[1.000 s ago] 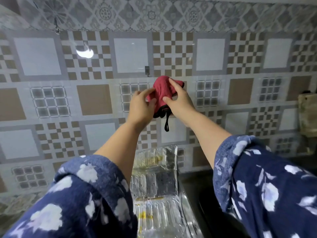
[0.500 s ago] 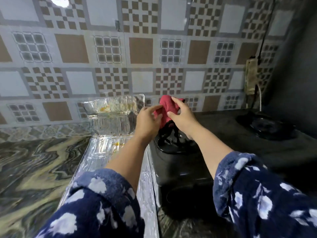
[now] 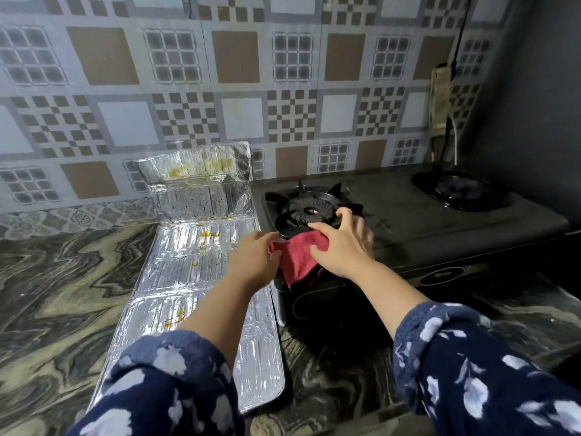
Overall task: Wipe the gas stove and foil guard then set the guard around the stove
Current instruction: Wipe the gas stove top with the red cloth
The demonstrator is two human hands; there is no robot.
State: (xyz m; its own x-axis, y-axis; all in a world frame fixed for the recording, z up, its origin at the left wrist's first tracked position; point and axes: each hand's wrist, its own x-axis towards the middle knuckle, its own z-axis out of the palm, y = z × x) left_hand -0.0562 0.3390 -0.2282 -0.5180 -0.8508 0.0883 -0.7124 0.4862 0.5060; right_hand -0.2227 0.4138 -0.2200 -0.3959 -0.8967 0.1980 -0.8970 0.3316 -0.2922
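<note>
A black two-burner gas stove [image 3: 424,221] stands on the counter at the right. A red cloth [image 3: 298,258] lies over its front left corner, just in front of the left burner [image 3: 309,209]. My left hand [image 3: 254,259] pinches the cloth's left edge. My right hand [image 3: 342,247] presses on its right part, fingers spread toward the burner. The silver foil guard [image 3: 191,262] lies flat on the counter left of the stove, its far panel bent up against the wall. Yellow stains dot the foil.
The marbled counter [image 3: 63,294] stretches to the left. A patterned tiled wall [image 3: 239,89] stands behind. The right burner [image 3: 459,188] sits at the far right. A socket strip [image 3: 440,99] with cables hangs on the wall above it.
Both hands brought the red cloth down from the wall to the stove's front left corner. The view tilted down from the wall to the counter and stove.
</note>
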